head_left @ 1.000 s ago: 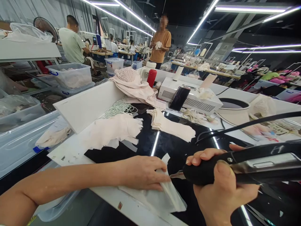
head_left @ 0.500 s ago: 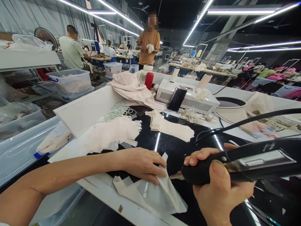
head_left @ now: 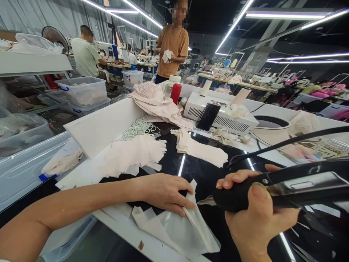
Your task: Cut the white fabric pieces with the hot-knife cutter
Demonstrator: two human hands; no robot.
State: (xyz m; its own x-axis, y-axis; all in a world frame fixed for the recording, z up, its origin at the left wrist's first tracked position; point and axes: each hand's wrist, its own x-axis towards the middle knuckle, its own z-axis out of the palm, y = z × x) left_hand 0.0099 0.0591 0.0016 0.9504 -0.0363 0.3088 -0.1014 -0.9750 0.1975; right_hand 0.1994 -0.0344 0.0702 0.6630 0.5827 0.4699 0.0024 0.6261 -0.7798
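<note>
A: Status on the cutting station?

B: Left hand (head_left: pixel 166 191) lies flat, fingers spread, pinning a pale fabric piece (head_left: pixel 188 225) to the black tabletop (head_left: pixel 201 171) near its front edge. Nothing is clasped, it just presses down. Right hand (head_left: pixel 256 222) has its grip clenched round the black handle of a corded cutting tool (head_left: pixel 283 189). The metal tip sits just beside the fabric's right edge, next to the left fingertips.

A: Progress?

B: Mid-run, by my read. The piece under the hand has angled trimmed edges and loose offcuts beside it, so it looks partly cut.

A: Counts?

B: Two flat stacks of similar pale pieces further back: one left (head_left: pixel 133 154), one centre (head_left: pixel 199 147). Can't tell which is finished stock and which is waiting. One heap of lace garments (head_left: pixel 155 98) behind them, and one bunch of white elastic loops (head_left: pixel 137 127). One white machine box (head_left: pixel 220 114) with one phone (head_left: pixel 208 116) leaning on it. One red bottle (head_left: pixel 176 92).

A: People?

B: One person in an orange shirt (head_left: pixel 174 43) standing beyond the bench, holding cloth. One seated in pale green (head_left: pixel 85 52), far left.
</note>
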